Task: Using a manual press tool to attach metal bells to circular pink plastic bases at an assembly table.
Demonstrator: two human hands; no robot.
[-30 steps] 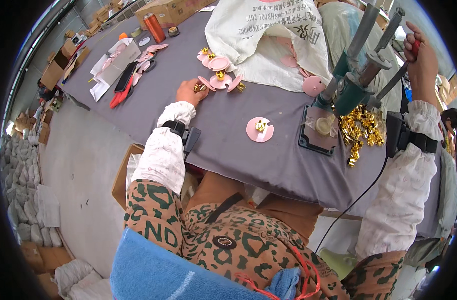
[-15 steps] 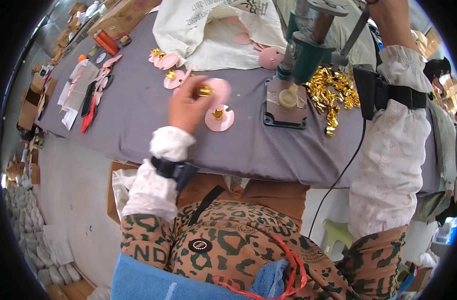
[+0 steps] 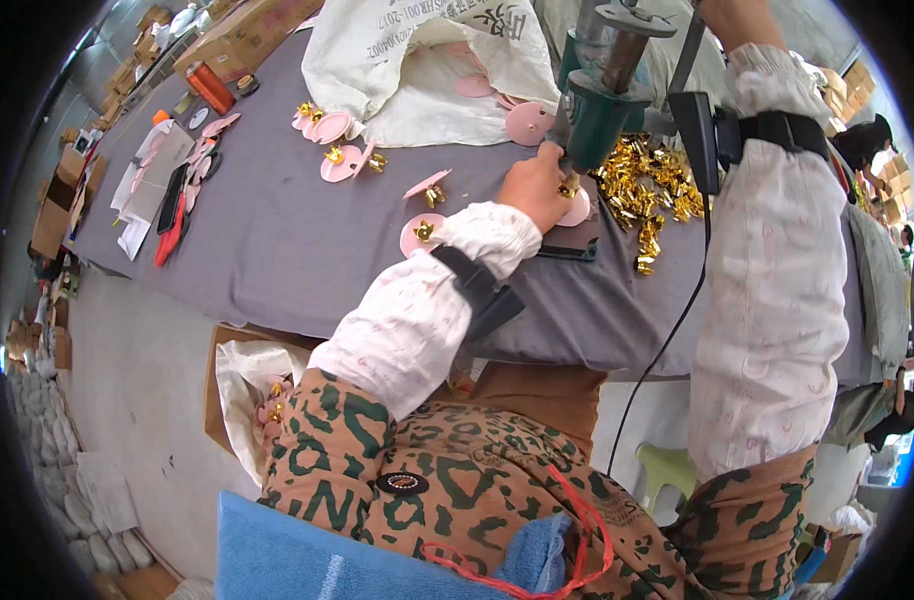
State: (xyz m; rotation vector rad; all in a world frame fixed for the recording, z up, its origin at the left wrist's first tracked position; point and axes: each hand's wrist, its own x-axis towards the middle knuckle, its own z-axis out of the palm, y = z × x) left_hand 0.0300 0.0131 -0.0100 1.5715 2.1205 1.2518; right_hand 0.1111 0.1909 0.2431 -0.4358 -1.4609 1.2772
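My left hand (image 3: 539,190) is closed on the edge of a pink disc (image 3: 577,208), held beneath the head of a green hand press (image 3: 599,115). A small gold fitting (image 3: 567,187) shows at the disc beside my fingers; the rest is covered by my hand and the press. Up at the top edge, my right hand (image 3: 739,18) is at the upper end of the press lever (image 3: 688,52), its fingers mostly cut off by the picture. Left of the press lie several pink discs with gold flower-shaped fittings, among them a disc (image 3: 414,238) partly behind my left sleeve.
A heap of gold fittings (image 3: 652,185) lies right of the press. Behind stands a white woven sack (image 3: 357,70) with pink discs at its mouth. Left are an orange-red cylinder (image 3: 210,88) and a phone (image 3: 172,200). A lined box (image 3: 239,385) stands below the table edge.
My left hand has moved right, from among the loose discs to the press, bringing a pink disc under its head. My right hand and the lever have shifted slightly left.
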